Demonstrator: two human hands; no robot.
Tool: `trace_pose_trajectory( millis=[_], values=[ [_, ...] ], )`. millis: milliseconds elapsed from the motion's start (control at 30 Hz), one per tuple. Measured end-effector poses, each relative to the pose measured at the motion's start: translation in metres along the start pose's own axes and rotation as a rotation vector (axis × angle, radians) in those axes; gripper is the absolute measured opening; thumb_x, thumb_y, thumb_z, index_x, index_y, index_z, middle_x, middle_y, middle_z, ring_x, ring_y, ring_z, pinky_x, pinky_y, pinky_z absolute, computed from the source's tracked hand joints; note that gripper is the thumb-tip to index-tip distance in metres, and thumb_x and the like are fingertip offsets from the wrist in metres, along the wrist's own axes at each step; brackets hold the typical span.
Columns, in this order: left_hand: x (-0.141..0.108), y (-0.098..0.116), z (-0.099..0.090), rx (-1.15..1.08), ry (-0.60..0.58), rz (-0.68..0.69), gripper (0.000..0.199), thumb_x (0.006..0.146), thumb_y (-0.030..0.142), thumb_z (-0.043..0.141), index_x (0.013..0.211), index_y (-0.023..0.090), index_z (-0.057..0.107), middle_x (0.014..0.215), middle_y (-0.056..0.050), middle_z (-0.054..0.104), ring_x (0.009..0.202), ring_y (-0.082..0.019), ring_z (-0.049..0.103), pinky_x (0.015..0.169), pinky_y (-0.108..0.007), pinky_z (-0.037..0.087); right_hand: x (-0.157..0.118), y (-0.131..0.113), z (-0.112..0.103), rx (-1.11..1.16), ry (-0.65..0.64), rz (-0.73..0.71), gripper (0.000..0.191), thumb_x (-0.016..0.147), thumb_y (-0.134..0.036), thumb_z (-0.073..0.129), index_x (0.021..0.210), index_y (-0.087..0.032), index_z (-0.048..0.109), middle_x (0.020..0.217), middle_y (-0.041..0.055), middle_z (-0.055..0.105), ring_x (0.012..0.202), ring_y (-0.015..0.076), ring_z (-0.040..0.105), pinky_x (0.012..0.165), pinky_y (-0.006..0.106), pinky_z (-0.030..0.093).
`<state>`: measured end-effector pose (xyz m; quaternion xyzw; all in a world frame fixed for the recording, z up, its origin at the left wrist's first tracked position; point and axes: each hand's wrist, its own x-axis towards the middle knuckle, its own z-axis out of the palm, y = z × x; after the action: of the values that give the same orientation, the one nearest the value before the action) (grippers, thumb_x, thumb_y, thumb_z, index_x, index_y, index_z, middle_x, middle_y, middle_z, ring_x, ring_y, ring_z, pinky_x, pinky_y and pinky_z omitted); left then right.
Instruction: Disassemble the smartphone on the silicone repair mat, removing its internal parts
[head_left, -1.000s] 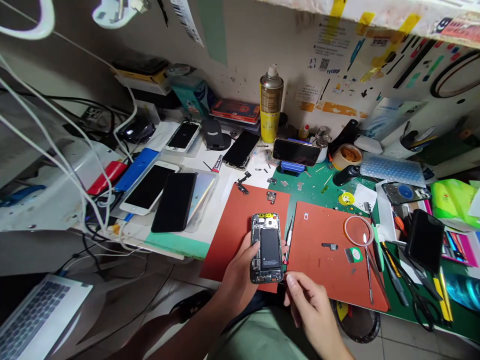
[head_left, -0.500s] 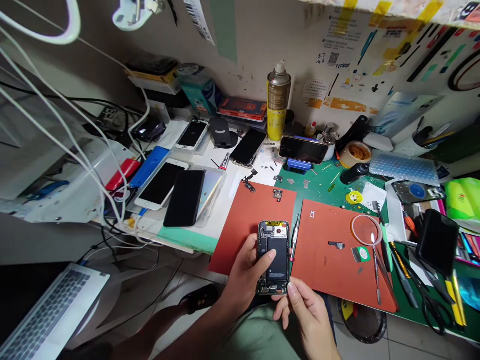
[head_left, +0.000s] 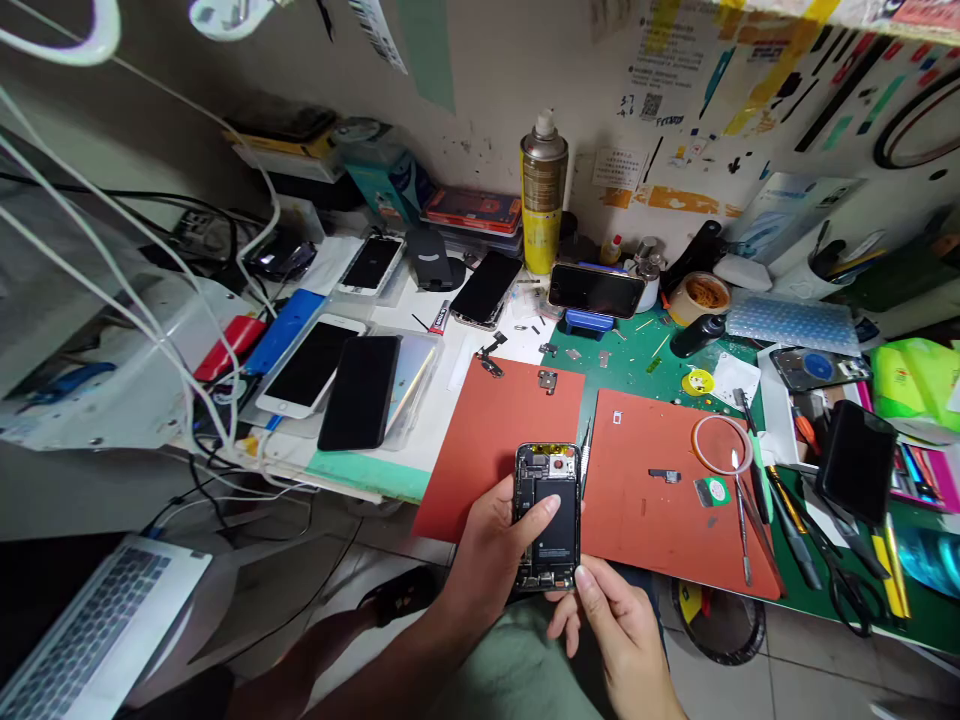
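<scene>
phone [head_left: 556,535] first: from my distant seat, where do i have it?

— just left of the right red mat [head_left: 637,520], in the hands, bare insides up, battery [head_left: 561,545] showing.

— and the hands?

— left hand [head_left: 486,555] is wrapped round the phone, thumb across the battery. right hand [head_left: 621,635], just in front of the mat, has thumb and forefinger drawn narrow at the phone's near right corner; whether they pinch it, i can't tell from here.

— how do i hold it well?

— i'd grip by the edges and rest that thumb lightly; a battery probably dislikes pressure. soft fingertips at the corner, too.

— anything close by?

— a slim tool [head_left: 586,448], partly hidden, beside the mat's left edge, and a small dark part [head_left: 664,476] on the mat.
</scene>
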<state>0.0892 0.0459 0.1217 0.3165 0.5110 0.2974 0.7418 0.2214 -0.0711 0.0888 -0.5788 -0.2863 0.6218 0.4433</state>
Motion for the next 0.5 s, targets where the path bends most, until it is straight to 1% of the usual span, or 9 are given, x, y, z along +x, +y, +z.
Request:
trace_pose_trajectory(
  millis=[167,333,500],
  values=[
    [0.0035,-0.0028,0.0019,0.053,0.044,-0.028,0.046,0.080,0.053,0.088,0.106,0.016,0.076,0.094,-0.009,0.079,0.073,-0.021,0.071,0.064,-0.029,0.059,-0.0015,0.0011,-0.0006,0.004,0.000,0.002,0.058,0.106,-0.068,0.054,0.113,-0.016,0.078,0.071,0.0078,0.076,0.053,0.0141,0.062,0.059,0.026,0.049],
    [0.0034,-0.0030,0.0030,-0.010,-0.012,-0.033,0.047,0.082,0.055,0.086,0.104,0.015,0.075,0.093,-0.010,0.078,0.064,-0.018,0.067,0.057,-0.028,0.056,-0.0019,0.0025,-0.0007,0.038,0.005,0.013,0.057,0.106,-0.067,0.055,0.113,-0.015,0.078,0.072,0.0081,0.077,0.053,0.0136,0.063,0.058,0.026,0.050],
    [0.0038,-0.0024,0.0028,-0.024,-0.012,-0.024,0.046,0.083,0.053,0.087,0.106,0.015,0.075,0.094,-0.010,0.077,0.067,-0.017,0.066,0.059,-0.027,0.055,-0.0012,0.0037,-0.0018,0.056,0.008,0.012,0.056,0.106,-0.066,0.056,0.113,-0.015,0.078,0.071,0.0082,0.077,0.052,0.0133,0.062,0.058,0.026,0.049]
  ],
)
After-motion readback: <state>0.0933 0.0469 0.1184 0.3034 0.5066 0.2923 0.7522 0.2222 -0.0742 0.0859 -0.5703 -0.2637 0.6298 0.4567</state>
